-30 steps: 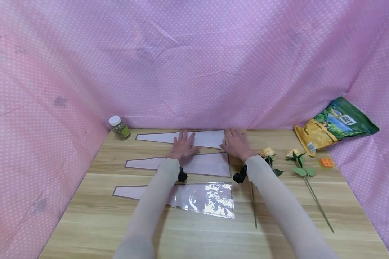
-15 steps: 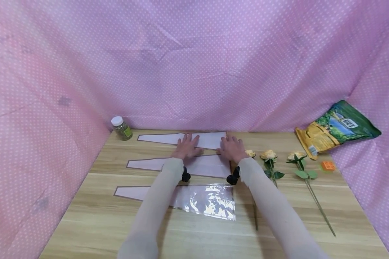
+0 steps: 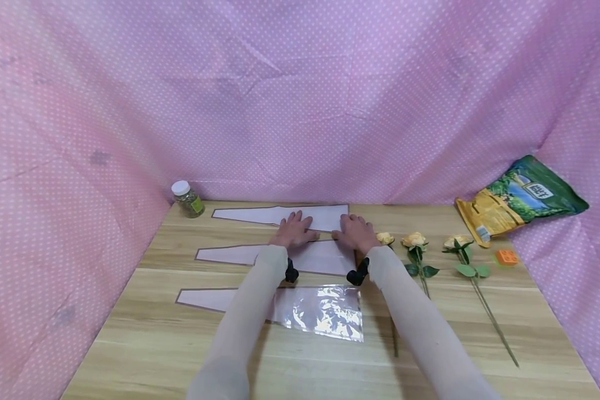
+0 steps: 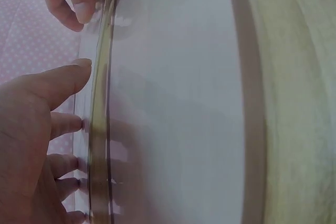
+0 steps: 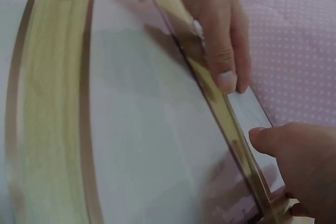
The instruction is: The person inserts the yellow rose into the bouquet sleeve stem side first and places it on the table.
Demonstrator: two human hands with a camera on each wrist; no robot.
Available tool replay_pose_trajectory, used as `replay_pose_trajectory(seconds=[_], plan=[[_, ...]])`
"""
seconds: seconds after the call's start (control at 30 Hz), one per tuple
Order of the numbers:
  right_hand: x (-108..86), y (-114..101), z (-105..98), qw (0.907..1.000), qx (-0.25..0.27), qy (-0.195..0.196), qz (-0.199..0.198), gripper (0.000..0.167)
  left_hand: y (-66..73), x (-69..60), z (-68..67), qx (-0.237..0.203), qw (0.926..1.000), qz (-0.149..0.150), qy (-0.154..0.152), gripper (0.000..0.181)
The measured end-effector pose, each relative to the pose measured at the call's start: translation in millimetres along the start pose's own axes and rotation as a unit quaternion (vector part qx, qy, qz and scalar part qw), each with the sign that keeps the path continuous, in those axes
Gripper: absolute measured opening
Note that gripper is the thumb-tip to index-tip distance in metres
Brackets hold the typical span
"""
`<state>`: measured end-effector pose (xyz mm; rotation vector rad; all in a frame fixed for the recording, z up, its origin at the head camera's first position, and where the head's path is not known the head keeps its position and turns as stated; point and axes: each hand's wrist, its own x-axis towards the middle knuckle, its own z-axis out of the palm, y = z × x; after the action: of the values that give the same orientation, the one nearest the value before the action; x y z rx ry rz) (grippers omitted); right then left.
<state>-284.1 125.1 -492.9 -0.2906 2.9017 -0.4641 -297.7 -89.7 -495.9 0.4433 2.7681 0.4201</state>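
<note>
While touching the far plastic sheet [image 3: 325, 215] at the back of the worktop [image 3: 145, 355] with the relaxed, spread fingers of the left hand [image 3: 294, 230], also resting the loose right hand [image 3: 356, 232] at its wide end. Grasping nothing in either. Reaching across the middle sheet [image 3: 325, 256] and the shiny near sheet [image 3: 325, 311], partly covering the left rose [image 3: 385, 238] with the right sleeve [image 3: 415, 322]. Having a capped jar [image 3: 189, 201] standing to the left and two more roses [image 3: 414, 240] lying to the right.
</note>
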Motion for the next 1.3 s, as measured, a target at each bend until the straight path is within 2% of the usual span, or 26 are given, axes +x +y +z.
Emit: replay_pose_trajectory(seconds=[0.17,0.3,0.43,0.6,0.97,1.07,1.23,1.3], plan=[[0.2,-1,-4,0.9953,0.096,-0.004,0.016,0.069,-0.9,2.2,1.7,-0.002,1.0,-0.004,-0.001,0.067],[1.0,-2,-5,0.9839,0.178,0.011,0.0,0.066,-0.3,2.2,1.8,-0.007,0.9999,-0.009,0.0,0.066],[0.9,-4,-7,0.9641,0.264,0.033,0.001,0.062,2.0,2.3,0.9,-0.005,0.9999,-0.008,0.009,0.062],[0.0,-2,-8,0.9338,0.353,0.055,0.027,0.061,6.4,2.5,0.5,0.0,0.9997,-0.011,0.023,0.057],[0.8,-4,-7,0.8774,0.467,0.097,0.05,0.059,13.4,4.8,3.1,0.028,0.9977,-0.014,0.06,0.036],[4.5,-4,-7,0.8552,0.499,0.121,0.071,0.053,14.5,6.8,3.9,0.031,0.9973,-0.021,0.063,0.034],[8.7,-6,-6,0.7868,0.587,0.16,0.104,0.044,17.0,9.6,3.8,0.03,0.9964,-0.029,0.073,0.03],[8.7,-6,-6,0.763,0.614,0.17,0.107,0.042,18.3,10.2,3.6,0.033,0.9959,-0.032,0.078,0.028]])
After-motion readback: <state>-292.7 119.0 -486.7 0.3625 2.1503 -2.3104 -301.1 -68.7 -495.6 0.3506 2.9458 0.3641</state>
